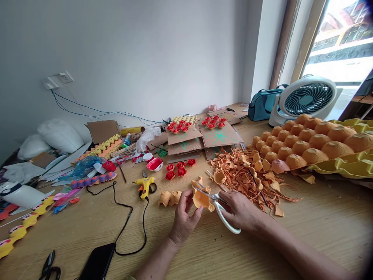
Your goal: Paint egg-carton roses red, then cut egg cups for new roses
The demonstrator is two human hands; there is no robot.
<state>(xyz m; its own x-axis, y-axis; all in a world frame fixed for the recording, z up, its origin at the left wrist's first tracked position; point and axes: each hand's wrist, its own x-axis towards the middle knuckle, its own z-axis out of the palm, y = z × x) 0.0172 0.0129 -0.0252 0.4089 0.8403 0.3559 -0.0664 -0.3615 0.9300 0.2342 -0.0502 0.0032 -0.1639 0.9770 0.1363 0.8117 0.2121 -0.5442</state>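
Note:
Between its thumb and fingers, my left hand [185,218] grips an orange egg-carton cup [201,199] with a ragged rim. White-handled scissors [226,221] are in my right hand [240,210], their blades lying across the cup's upper edge. A curling strip of carton [200,181] sticks up beside the blades. Left of my left hand, two more orange cups [169,198] sit on the table. A heap of orange carton scraps [247,175] spreads behind and to the right of my right hand.
A yellow glue gun [143,186] with a black cord lies left of the cups. Red paper-pulp roses [180,171] stand behind. Orange egg trays [309,142] and a white fan [305,99] occupy the right. A black phone [97,261] and dark scissors [50,266] lie front left.

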